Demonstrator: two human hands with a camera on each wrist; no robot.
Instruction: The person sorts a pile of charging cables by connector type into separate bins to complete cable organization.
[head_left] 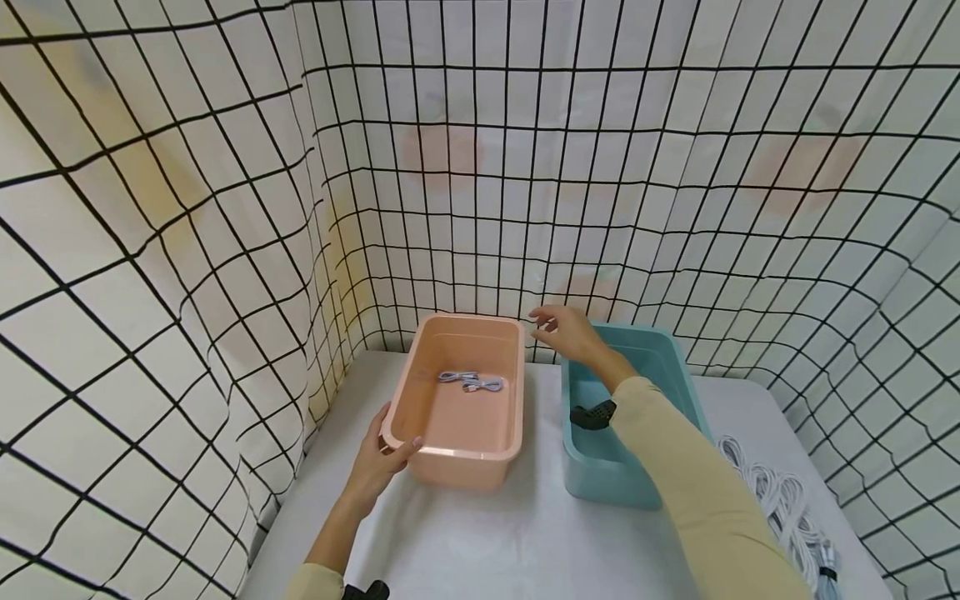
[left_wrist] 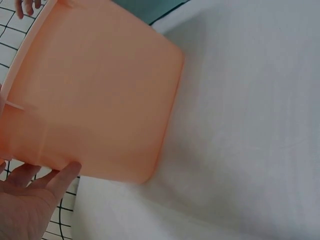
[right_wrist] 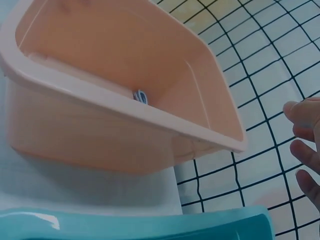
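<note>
My left hand (head_left: 372,467) grips the near left corner of a peach plastic bin (head_left: 459,468), thumb at the rim and fingers along the outer wall. Inside the bin lie two small coiled light-grey cables (head_left: 483,386). In the right wrist view, part of a coiled cable (right_wrist: 141,96) shows past the bin's rim. My right hand (head_left: 572,335) is raised just right of the peach bin's far right corner, fingers apart and loosely bent, nothing between them. Its forearm crosses over a teal bin (head_left: 611,482), whose inside is partly hidden by the arm.
Several coiled white cables (head_left: 776,500) lie on the table to the right of the teal bin. One bundle (head_left: 827,575) near the front carries a black tie. Black wire grid (head_left: 506,179) over white cloth rises behind the table and on both sides.
</note>
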